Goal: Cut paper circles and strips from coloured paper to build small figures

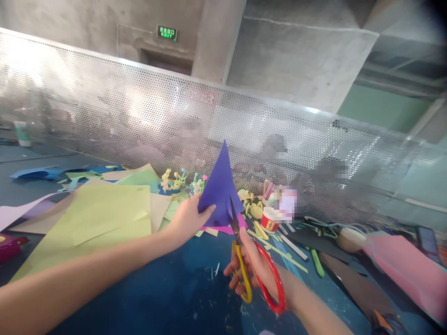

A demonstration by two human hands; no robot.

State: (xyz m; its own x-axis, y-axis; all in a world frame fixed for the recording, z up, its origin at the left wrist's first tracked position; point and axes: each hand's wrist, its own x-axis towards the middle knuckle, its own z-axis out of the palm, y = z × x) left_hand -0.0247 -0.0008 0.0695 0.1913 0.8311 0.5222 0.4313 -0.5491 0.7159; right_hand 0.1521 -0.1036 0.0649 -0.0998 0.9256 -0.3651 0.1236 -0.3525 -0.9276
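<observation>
Nearest, the right hand (256, 267) grips red-and-yellow scissors (249, 260) biting a purple paper triangle (220, 186), pinched upright by the left hand (188, 218) above the blue worktop's (167, 288) middle. Green sign (166, 32) reads "EXIT".

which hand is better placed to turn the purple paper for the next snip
Left, probably: the left hand already pinches the purple paper, while the right hand is occupied with the scissors.

Yellow-green paper sheets (104, 214), red-and-white cup (270, 219), pink sheet (408, 270), perforated metal screen (139, 111) behind.
</observation>
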